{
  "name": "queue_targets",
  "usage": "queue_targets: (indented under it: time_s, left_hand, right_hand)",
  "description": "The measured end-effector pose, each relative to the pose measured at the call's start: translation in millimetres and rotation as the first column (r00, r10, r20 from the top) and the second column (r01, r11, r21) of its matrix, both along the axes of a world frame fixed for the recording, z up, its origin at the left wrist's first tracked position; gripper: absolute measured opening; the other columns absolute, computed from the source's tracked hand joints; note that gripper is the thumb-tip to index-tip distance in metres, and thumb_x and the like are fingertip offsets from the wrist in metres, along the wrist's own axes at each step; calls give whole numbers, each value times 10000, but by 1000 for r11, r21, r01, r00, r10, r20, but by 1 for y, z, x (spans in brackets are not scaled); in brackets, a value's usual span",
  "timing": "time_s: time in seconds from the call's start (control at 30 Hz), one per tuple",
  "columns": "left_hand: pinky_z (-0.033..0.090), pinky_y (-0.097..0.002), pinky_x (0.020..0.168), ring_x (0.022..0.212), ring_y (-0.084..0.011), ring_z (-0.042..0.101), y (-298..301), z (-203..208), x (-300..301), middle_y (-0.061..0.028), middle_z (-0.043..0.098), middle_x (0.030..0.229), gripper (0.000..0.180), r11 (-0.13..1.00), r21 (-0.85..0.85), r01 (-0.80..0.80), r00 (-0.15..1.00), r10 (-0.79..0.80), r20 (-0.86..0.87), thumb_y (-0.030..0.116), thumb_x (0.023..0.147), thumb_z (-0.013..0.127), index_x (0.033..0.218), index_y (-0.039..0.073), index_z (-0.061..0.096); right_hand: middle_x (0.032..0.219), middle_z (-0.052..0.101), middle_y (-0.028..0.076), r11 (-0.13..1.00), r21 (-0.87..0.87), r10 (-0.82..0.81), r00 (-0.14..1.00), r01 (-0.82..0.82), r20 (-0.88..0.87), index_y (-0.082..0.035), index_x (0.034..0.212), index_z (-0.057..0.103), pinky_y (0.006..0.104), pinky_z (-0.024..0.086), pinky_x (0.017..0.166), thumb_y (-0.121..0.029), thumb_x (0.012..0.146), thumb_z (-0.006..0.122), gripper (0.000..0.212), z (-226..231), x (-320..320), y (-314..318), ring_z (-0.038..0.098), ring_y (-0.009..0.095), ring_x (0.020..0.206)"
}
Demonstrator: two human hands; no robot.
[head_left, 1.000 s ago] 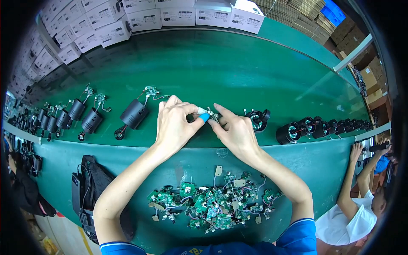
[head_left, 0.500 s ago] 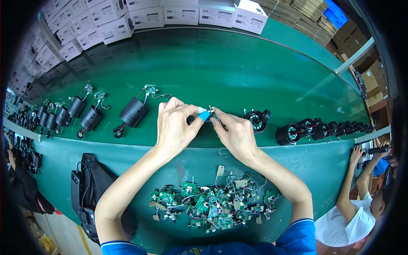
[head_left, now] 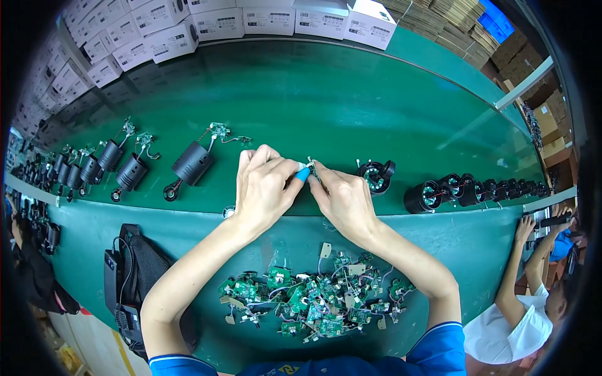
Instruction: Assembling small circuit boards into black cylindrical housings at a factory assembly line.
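Note:
In front of me my two hands meet at the fingertips over the near edge of the green belt. My right hand [head_left: 346, 195] pinches a small green circuit board [head_left: 311, 165] held on edge. My left hand [head_left: 264, 183] is closed in a pinch against the board's left side, its thumb in a blue finger cover [head_left: 303, 173]; the small piece in its fingertips is mostly hidden. By my left wrist a small round part [head_left: 229, 212] peeks out. Just right of my right hand stands an open black housing [head_left: 375, 177] with a ring of white dots inside.
Left on the belt lie black cylinders [head_left: 193, 164] with boards wired to them; more black housings [head_left: 423, 197] line the right. Nearer me sits a pile of circuit boards [head_left: 320, 301] beside a black backpack [head_left: 144, 263]. White boxes [head_left: 269, 22] stand behind. A co-worker [head_left: 511, 326] works at right.
The cylinders and housings on the belt have shifted slightly left. A small round part now shows by my left wrist. My hands stay together at the board, the left one a little further right.

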State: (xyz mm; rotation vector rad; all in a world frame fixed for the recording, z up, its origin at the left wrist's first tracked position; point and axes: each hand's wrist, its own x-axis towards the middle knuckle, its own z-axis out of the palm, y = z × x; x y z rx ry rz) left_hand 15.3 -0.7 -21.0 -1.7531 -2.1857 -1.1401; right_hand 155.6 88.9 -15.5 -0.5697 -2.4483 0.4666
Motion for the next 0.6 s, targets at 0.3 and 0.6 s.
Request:
queue_targets:
  time_s: [0.3, 0.6]
  left_hand:
    - [337, -384, 843, 857, -221, 451, -1, 8, 0, -47, 590, 720, 66, 993, -30, 113, 961, -117, -252, 103, 714, 684, 763, 80, 646]
    - [365, -370, 845, 822, -235, 456, -4, 1, 4, -52, 591, 706, 73, 982, -14, 188, 937, -184, -296, 65, 704, 674, 775, 55, 662]
  right_hand:
    - [731, 684, 129, 974, 227, -47, 971, -8, 236, 72, 1029, 674, 352, 443, 414, -58, 821, 652, 246, 3, 9, -2, 574, 268, 445]
    - [673, 652, 106, 982, 126, 121, 982, -139, 144, 63, 1053, 663, 346, 441, 429, -70, 827, 647, 263, -6, 16, 6, 574, 260, 454]
